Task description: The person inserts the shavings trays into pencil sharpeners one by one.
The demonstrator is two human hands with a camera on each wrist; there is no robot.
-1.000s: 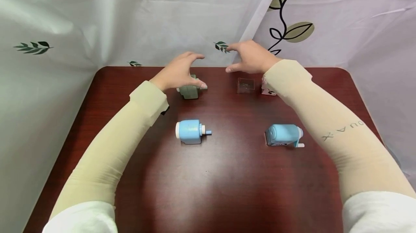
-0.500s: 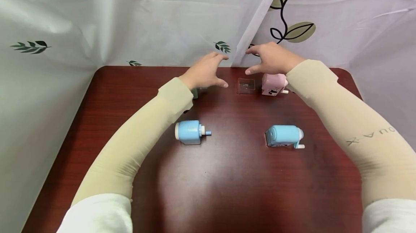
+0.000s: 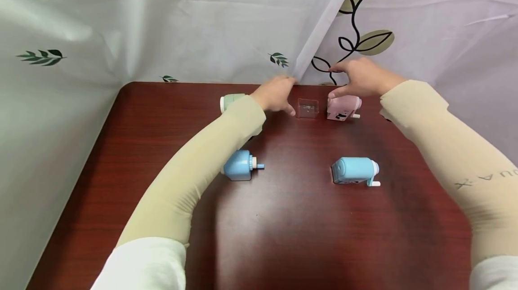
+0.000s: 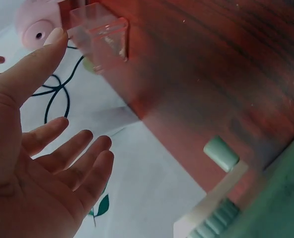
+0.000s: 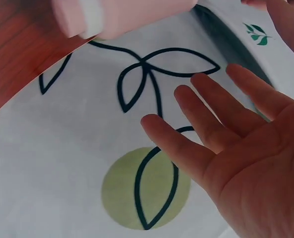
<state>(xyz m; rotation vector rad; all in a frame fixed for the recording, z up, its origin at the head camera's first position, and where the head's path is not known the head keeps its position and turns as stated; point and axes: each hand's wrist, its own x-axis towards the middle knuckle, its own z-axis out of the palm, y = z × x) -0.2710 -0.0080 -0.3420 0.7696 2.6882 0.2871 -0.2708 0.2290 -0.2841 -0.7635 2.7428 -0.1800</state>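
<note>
My left hand (image 3: 276, 94), fingers spread, hovers just left of a small clear plastic drawer (image 3: 308, 108) near the table's back edge. In the left wrist view, nothing lies between that hand's thumb and fingers. A pink hand-crank pencil sharpener (image 3: 343, 109) stands right of the drawer. Over it is my right hand (image 3: 366, 76), with its fingers extended and the palm bare in the right wrist view; whether the thumb touches the sharpener I cannot tell. Partly hidden by my left forearm is a green crank sharpener (image 3: 231, 100), whose handle (image 4: 221, 153) shows in the left wrist view.
Nearer to me, a blue crank sharpener (image 3: 238, 166) lies at the left, partly behind my left sleeve. Another light blue sharpener (image 3: 354, 170) with a white handle knob is at the right. A leaf-printed white cloth (image 3: 218, 24) rises behind the dark red-brown table (image 3: 291, 227).
Both hands have moved to the right: the left from over the green sharpener to beside the clear drawer, the right to above the pink sharpener. The sharpeners and drawer stay put.
</note>
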